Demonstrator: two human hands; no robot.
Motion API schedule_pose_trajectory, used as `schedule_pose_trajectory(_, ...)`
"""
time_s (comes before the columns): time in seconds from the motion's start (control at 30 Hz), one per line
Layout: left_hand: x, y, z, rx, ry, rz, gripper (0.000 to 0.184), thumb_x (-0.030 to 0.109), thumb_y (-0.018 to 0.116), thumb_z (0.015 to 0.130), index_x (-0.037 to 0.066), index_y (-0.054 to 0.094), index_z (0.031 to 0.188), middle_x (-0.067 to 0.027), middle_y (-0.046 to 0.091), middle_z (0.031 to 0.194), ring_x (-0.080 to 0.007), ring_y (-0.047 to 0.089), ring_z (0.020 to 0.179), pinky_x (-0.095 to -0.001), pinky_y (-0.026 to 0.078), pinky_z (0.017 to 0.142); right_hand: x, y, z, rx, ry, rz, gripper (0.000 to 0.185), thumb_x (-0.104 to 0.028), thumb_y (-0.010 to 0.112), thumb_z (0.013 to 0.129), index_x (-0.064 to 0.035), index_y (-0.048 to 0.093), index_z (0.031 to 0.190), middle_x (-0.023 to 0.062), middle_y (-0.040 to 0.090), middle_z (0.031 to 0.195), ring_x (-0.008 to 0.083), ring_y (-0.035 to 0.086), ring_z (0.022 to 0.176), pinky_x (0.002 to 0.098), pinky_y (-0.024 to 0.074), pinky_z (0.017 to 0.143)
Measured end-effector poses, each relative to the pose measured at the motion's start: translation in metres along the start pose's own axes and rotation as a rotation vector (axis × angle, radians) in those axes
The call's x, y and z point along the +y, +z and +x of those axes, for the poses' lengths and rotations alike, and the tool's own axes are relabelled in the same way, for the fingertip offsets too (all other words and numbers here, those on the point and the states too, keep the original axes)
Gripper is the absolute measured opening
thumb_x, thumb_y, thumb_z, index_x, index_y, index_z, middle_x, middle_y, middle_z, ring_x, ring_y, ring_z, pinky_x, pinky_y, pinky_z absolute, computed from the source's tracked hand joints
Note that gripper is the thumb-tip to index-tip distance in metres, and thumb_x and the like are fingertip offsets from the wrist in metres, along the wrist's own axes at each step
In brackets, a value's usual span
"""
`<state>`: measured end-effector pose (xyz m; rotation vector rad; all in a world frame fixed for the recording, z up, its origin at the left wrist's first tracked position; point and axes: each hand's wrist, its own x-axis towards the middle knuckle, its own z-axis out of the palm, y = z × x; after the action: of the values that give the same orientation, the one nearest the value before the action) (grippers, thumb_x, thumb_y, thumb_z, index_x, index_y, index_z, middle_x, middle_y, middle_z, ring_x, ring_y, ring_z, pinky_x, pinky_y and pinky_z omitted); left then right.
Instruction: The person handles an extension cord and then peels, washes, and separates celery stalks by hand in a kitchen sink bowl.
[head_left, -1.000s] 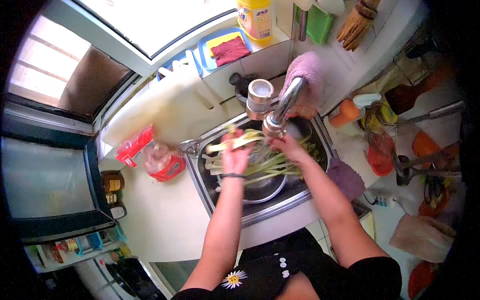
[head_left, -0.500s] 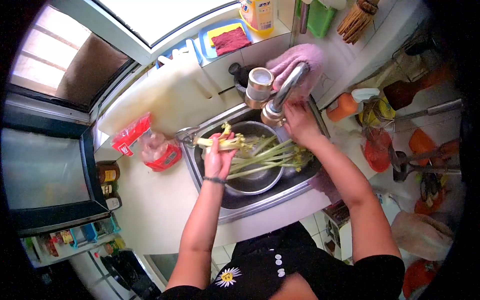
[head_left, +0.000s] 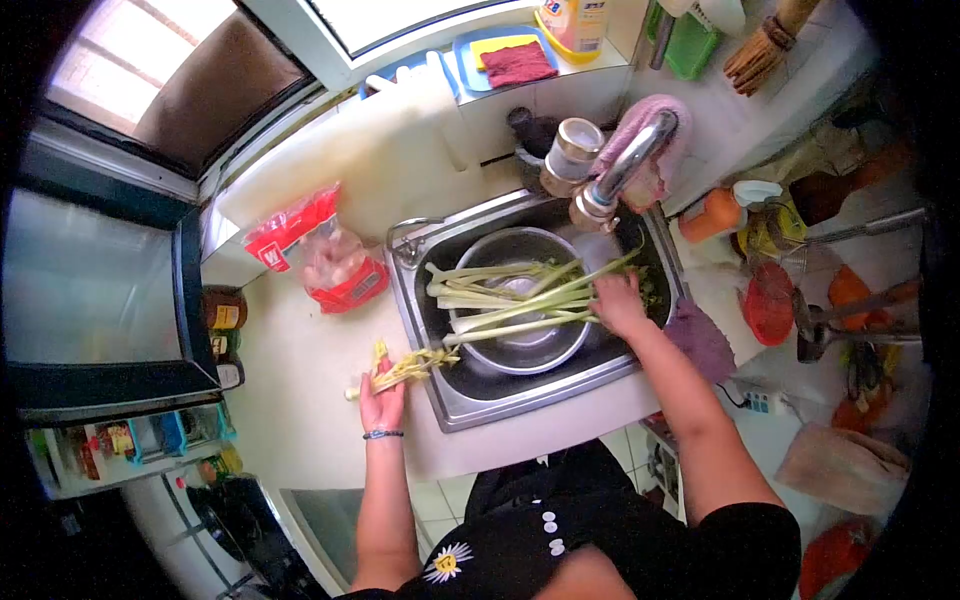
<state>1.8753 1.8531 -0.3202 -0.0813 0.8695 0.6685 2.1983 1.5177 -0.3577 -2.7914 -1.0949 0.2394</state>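
My left hand [head_left: 382, 402] is closed around a small bunch of pale yellow celery [head_left: 408, 370], held over the counter at the sink's left edge. Long green celery stalks [head_left: 520, 308] lie across a round metal bowl [head_left: 488, 362] inside the sink [head_left: 470, 412]. At the bowl's right side, my right hand [head_left: 618, 302] has its fingers around the stalks near their leafy ends; its fingertips are partly hidden. Above that hand stands the faucet [head_left: 640, 150], with a blurry translucent streak below its spout that looks like running water.
A red and clear plastic bag [head_left: 345, 265] of pale items sits on the counter [head_left: 290, 400] left of the sink. Behind the sink leans a cutting board [head_left: 350, 165]. A pink towel [head_left: 670, 115] hangs by the faucet. Utensils hang at the right, near an orange spray bottle [head_left: 712, 215].
My left hand has moved left and toward me with the pale celery, from above the bowl to over the counter. My right hand has come down from the faucet onto the stalks.
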Motion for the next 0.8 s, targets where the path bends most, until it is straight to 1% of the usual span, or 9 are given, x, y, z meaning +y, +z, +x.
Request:
schedule_pose_trajectory(0.17, 0.028, -0.021, -0.032, 0.008, -0.008, 0.161, 0.048, 0.034, 0.044, 0.094, -0.004, 0.04, 0.123, -0.021, 0.045, 0.125, -0.0341, 0.038, 0.122, -0.0495, 0.03, 0.103, 0.007, -0.003, 0.018, -0.111, 0.057, 0.121, 0.03, -0.034, 0.059, 0.08, -0.0086, 0.057, 0.097, 0.0125, 0.058, 0.1, 0.0312, 0.052, 0.101, 0.0508, 0.0285, 0.094)
schedule_pose_trajectory(0.3, 0.019, 0.026, -0.089, 0.458, -0.221, 0.226, 0.046, 0.026, 0.049, 0.092, -0.001, 0.037, 0.128, -0.0189, 0.043, 0.126, -0.0319, 0.042, 0.117, -0.0468, 0.034, 0.1, 0.011, -0.03, 0.028, -0.092, -0.021, 0.179, 0.02, -0.03, 0.055, 0.084, -0.0115, 0.062, 0.087, 0.0096, 0.058, 0.093, 0.0296, 0.054, 0.094, 0.0486, 0.029, 0.087)
schedule_pose_trajectory(0.4, -0.036, 0.083, -0.124, -0.227, -0.041, 0.908, 0.041, 0.012, 0.053, 0.089, 0.004, 0.042, 0.128, -0.0108, 0.047, 0.124, -0.0236, 0.045, 0.117, -0.0387, 0.035, 0.1, 0.009, -0.065, 0.029, -0.171, -0.12, 0.327, 0.019, -0.028, 0.054, 0.084, -0.011, 0.062, 0.087, 0.0071, 0.058, 0.087, 0.0269, 0.054, 0.091, 0.0463, 0.0279, 0.086)
schedule_pose_trajectory(0.47, -0.06, 0.103, -0.081, -0.78, 0.531, 1.71, 0.034, 0.007, 0.053, 0.085, 0.004, 0.049, 0.119, -0.012, 0.048, 0.124, -0.026, 0.043, 0.119, -0.0352, 0.033, 0.101, 0.002, -0.085, 0.035, -0.208, -0.191, 0.386, 0.025, -0.031, 0.051, 0.087, -0.0094, 0.063, 0.089, 0.0084, 0.061, 0.095, 0.0255, 0.054, 0.096, 0.0469, 0.0269, 0.088)
schedule_pose_trajectory(0.57, -0.104, 0.131, -0.015, -0.814, 0.993, 2.33, 0.034, 0.017, 0.058, 0.082, 0.009, 0.053, 0.115, -0.0124, 0.053, 0.117, -0.0291, 0.045, 0.116, -0.0531, 0.023, 0.102, 0.005, -0.094, 0.041, -0.205, -0.255, 0.485, 0.022, -0.029, 0.054, 0.086, -0.0103, 0.064, 0.092, 0.0072, 0.06, 0.093, 0.0254, 0.054, 0.093, 0.0441, 0.0281, 0.088)
schedule_pose_trajectory(0.63, -0.108, 0.135, 0.028, -0.9, 0.563, 2.722, 0.02, 0.026, 0.05, 0.088, 0.011, 0.06, 0.098, -0.0115, 0.064, 0.08, -0.0293, 0.061, 0.087, -0.053, 0.031, 0.092, 0.01, -0.099, 0.044, -0.108, -0.296, 0.428, 0.019, -0.026, 0.054, 0.085, -0.0096, 0.064, 0.09, 0.0077, 0.058, 0.091, 0.0258, 0.053, 0.092, 0.0433, 0.0296, 0.087)
schedule_pose_trajectory(0.7, -0.11, 0.136, 0.038, -1.005, 0.247, 2.632, 0.022, 0.026, 0.047, 0.09, 0.008, 0.06, 0.088, -0.0123, 0.062, 0.071, -0.0278, 0.062, 0.068, -0.0454, 0.044, 0.076, 0.004, -0.103, 0.044, -0.011, -0.334, 0.382, 0.017, -0.023, 0.055, 0.084, -0.0089, 0.063, 0.089, 0.0083, 0.057, 0.09, 0.0263, 0.053, 0.091, 0.0425, 0.0312, 0.086)
schedule_pose_trajectory(0.73, -0.11, 0.14, 0.031, -0.842, -0.118, 2.465, 0.029, 0.029, 0.048, 0.092, 0.004, 0.055, 0.079, -0.0087, 0.057, 0.063, -0.0176, 0.058, 0.055, -0.0334, 0.046, 0.05, -0.009, -0.103, 0.039, 0.213, -0.225, 0.33, 0.015, -0.02, 0.056, 0.083, -0.0082, 0.062, 0.088, 0.0091, 0.056, 0.089, 0.0275, 0.052, 0.09, 0.0423, 0.0335, 0.085)
schedule_pose_trajectory(0.8, -0.107, 0.123, 0.026, -0.786, -0.358, 2.212, 0.029, 0.026, 0.042, 0.094, 0.003, 0.052, 0.079, -0.0048, 0.051, 0.057, -0.014, 0.051, 0.045, -0.0283, 0.042, 0.044, -0.038, -0.078, 0.019, 0.475, -0.003, 0.319, 0.012, -0.014, 0.057, 0.08, -0.0053, 0.059, 0.088, 0.0115, 0.055, 0.084, 0.0323, 0.053, 0.084, 0.0443, 0.041, 0.075)
